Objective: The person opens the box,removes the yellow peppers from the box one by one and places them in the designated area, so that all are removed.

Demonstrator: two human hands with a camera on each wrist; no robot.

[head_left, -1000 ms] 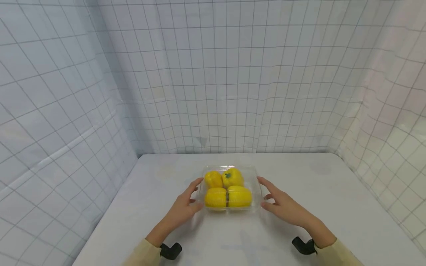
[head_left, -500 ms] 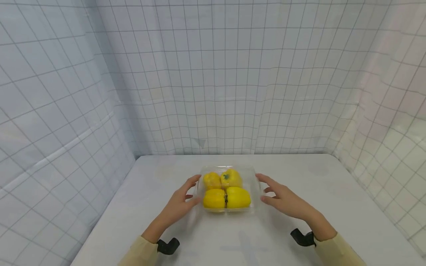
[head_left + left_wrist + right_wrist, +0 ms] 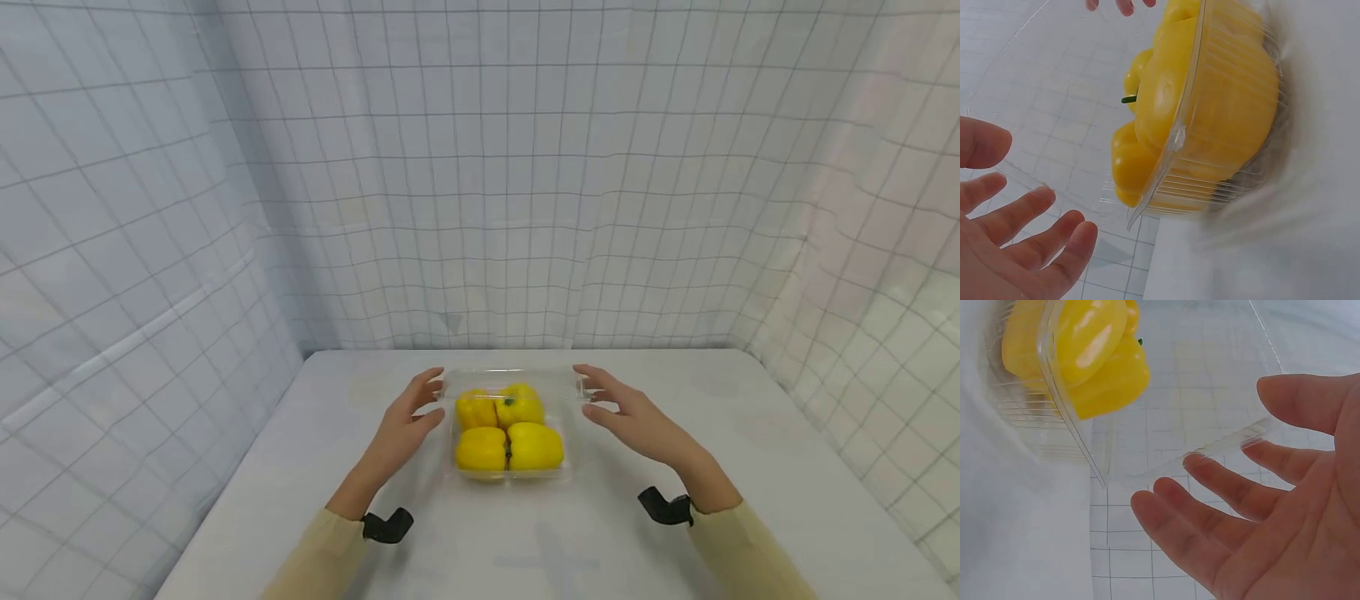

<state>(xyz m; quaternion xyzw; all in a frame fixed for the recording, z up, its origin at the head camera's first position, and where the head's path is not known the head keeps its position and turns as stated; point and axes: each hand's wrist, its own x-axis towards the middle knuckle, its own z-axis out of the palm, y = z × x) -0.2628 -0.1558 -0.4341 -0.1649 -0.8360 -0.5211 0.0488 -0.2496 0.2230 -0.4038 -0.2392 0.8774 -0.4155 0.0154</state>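
Note:
Several yellow bell peppers (image 3: 536,447) lie in a clear plastic clamshell container (image 3: 566,454) on the table. Its see-through lid (image 3: 555,383) stands tilted up at the far side, with the front opened toward me. My left hand (image 3: 401,427) is at the lid's left edge, fingers loosely bent, thumb apart from them. At the opposite edge, my right hand (image 3: 637,423) touches the lid with its fingertips; the right wrist view shows those fingers (image 3: 1210,475) spread along the rim and the thumb held away. A green stem (image 3: 1129,99) shows on one pepper in the left wrist view.
A white tabletop (image 3: 315,467) surrounds the container. White cloth with a dark grid (image 3: 510,183) hangs behind the table and on both sides. Black bands (image 3: 387,526) sit at both wrists, by the pale sleeves.
The lid has swung up and back from the container's front. Both hands have moved farther from me along with it. The peppers and the container's base stay in place.

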